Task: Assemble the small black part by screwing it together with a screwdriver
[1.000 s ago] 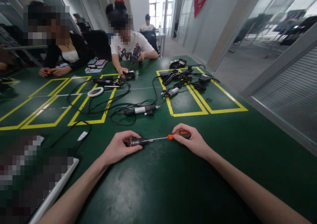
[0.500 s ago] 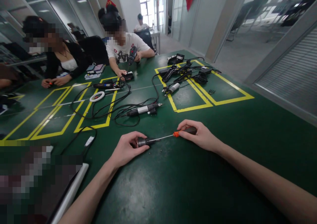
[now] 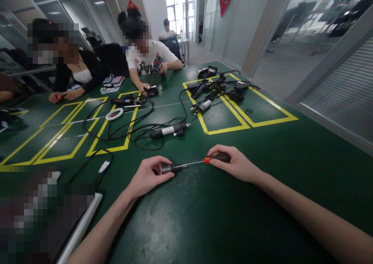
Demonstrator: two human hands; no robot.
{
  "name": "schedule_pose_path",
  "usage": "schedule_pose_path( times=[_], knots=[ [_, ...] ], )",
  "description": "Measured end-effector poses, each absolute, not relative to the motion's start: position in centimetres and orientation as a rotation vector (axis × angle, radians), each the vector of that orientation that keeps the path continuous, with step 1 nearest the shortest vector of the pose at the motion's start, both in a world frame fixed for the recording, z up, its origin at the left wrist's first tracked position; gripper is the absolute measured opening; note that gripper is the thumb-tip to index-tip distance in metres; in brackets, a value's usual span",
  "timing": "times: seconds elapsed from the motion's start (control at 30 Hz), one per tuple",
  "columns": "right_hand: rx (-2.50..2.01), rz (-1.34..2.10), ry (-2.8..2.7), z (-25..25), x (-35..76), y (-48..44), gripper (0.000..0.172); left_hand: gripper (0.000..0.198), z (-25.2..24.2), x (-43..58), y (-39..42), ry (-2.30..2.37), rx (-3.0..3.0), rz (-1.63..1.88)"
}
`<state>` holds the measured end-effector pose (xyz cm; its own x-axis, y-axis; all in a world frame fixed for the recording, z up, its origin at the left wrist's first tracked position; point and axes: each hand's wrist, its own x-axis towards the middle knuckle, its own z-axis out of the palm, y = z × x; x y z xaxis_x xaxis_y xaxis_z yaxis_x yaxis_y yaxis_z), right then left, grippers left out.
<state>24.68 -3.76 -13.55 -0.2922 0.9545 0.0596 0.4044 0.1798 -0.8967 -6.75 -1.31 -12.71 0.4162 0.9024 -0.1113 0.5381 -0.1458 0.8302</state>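
My left hand (image 3: 151, 174) is closed around a short dark cylindrical part (image 3: 168, 168) with a metallic band, lying near the table surface. My right hand (image 3: 233, 163) grips a screwdriver (image 3: 220, 157) with a dark handle and an orange collar. Its thin metal shaft points left, and the tip reaches the dark part; whether it sits on a screw is too small to tell. Two tiny loose pieces, probably metal, lie on the green table (image 3: 180, 217) just below the tip. Beyond my hands lies a black and silver pen-shaped power tool (image 3: 167, 131) with a coiled cord.
Yellow tape rectangles (image 3: 230, 130) mark the table. Black tools and cables (image 3: 204, 87) lie at the back right, with a silver cylinder (image 3: 204, 106) nearby. A white ring (image 3: 114, 114) sits left of centre. Across the table, a person (image 3: 153, 56) holds a drill (image 3: 156, 66); another person sits at left.
The screwdriver handle has turned slightly in my right hand, which sits a little lower in view. My left hand keeps its hold on the dark part. The camera has shifted slightly.
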Motion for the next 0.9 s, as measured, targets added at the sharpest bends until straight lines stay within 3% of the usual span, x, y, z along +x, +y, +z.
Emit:
schedule_pose_path(
  times=[0.1,0.47,0.7,0.9],
  knots=[
    [-1.308,1.091,-1.79,-13.5,24.7,-3.8,0.035,0.039,-12.6,-6.6,-1.4,1.239,1.788,0.53],
    [-1.235,0.971,-1.811,-13.9,25.4,-3.7,0.024,0.037,-12.8,-6.3,-1.4,1.191,1.758,0.577],
    [-1.317,1.03,-1.931,-13.4,25.2,-3.7,0.046,0.035,-13.0,-6.2,-1.4,1.173,1.713,0.61],
    [-1.28,1.046,-1.833,-13.5,25.8,-3.6,0.034,0.035,-12.9,-6.1,-1.5,1.164,1.7,0.593]
  ],
)
